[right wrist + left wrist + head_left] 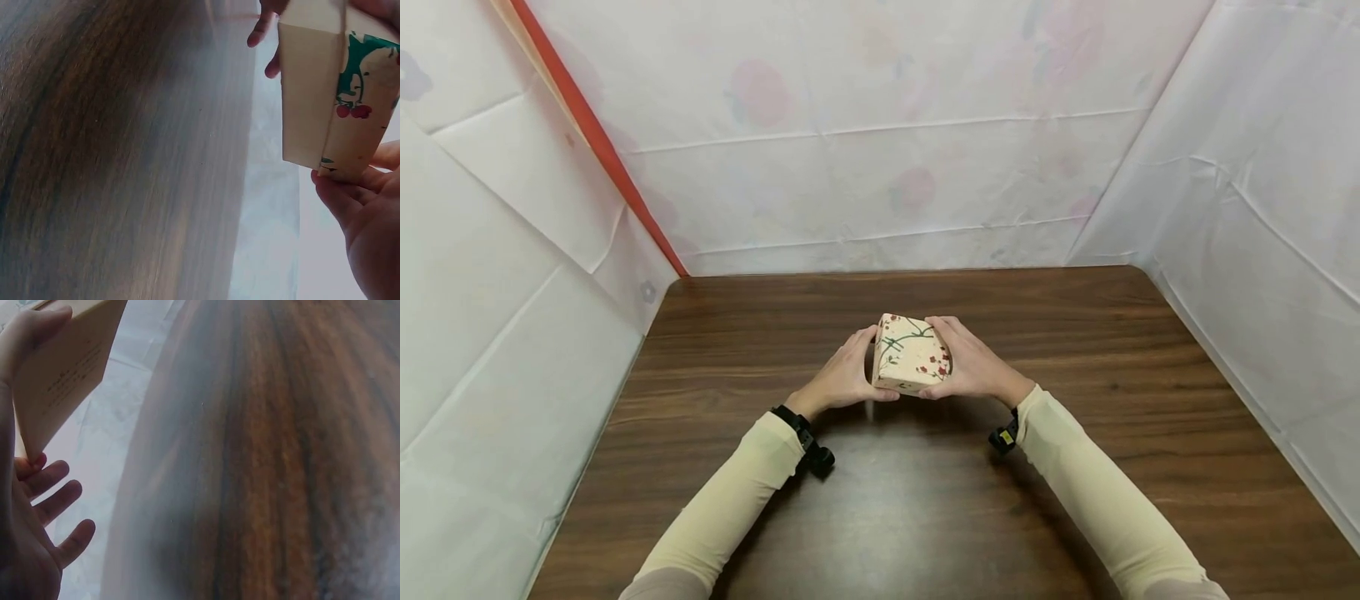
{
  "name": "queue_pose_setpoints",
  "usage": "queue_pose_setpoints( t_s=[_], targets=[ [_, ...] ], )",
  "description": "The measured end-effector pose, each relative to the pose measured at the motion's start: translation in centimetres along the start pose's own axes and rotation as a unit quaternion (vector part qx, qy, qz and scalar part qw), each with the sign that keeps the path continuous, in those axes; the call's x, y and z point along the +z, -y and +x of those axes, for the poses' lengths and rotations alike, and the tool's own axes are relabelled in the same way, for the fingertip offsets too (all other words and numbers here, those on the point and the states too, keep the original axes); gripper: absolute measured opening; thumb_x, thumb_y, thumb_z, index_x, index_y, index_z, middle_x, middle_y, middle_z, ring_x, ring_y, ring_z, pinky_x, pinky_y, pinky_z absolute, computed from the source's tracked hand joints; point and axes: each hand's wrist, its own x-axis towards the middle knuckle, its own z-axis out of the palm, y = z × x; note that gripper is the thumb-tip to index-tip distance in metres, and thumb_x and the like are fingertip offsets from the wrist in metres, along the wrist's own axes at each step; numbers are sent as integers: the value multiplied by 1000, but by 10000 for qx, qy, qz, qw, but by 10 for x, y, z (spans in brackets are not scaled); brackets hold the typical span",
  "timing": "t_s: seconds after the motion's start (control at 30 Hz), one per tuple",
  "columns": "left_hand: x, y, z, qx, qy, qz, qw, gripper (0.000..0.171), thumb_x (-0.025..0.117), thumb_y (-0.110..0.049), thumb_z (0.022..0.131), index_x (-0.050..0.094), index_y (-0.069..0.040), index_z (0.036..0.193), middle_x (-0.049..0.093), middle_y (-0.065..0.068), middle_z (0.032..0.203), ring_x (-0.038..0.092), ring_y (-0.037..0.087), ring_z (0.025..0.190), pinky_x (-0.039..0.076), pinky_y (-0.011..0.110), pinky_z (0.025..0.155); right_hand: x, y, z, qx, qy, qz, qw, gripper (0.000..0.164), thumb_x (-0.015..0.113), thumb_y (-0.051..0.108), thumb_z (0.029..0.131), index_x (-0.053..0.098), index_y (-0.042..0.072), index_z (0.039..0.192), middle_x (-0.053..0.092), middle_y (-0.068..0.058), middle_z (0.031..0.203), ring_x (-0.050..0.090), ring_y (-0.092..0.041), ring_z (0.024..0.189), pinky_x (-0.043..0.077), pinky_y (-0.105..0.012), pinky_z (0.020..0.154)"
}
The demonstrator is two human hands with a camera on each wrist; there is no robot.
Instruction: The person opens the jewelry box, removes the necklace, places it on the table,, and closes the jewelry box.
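Observation:
A small cream box (pixel 913 354) with green stems and red blossoms is held up off the table between both hands in the head view. At its left side, my left hand (pixel 844 372) grips it with thumb in front and a finger behind; in the left wrist view the other fingers (pixel 77 542) spread free below. My right hand (pixel 972 362) grips the right side of the box, its thumb near the lower front corner. The plain underside of the box (pixel 307 94) shows in the right wrist view, and small print marks a face (pixel 74 380) in the left wrist view.
A dark wood-grain table (pixel 880 517) lies beneath the hands. Pale printed sheeting (pixel 865 167) hangs behind it and along both sides. A red strip (pixel 598 133) runs down the back left corner. Black wrist cameras (pixel 808 442) sit on both wrists.

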Motion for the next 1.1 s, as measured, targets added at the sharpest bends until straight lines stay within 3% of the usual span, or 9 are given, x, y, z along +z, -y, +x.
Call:
queue_pose_setpoints(
  t_s=[0.53,0.87,1.1],
  targets=[
    [4,2,1,-5,-40,-242,9997,107,87,-47,66,27,-16,150,39,9,148,39,26,135,38,52,109,-6,-3,1,60,105,97,9999,113,85,47,63,27,10,152,39,-14,143,49,-25,114,47,-46,92],
    [0,4,-4,-300,34,-275,9992,118,85,-47,68,17,-8,156,30,16,155,32,30,143,34,53,113,-12,-8,-1,173,119,53,9998,116,85,52,63,25,10,153,36,-16,146,49,-28,116,46,-48,93],
    [0,9,-4,-292,-4,-357,9989,114,84,-48,68,20,-9,154,33,15,153,34,29,141,34,52,112,-20,-11,-1,152,105,56,9998,114,85,50,65,24,10,153,35,-17,147,49,-28,114,46,-48,91]
  ],
)
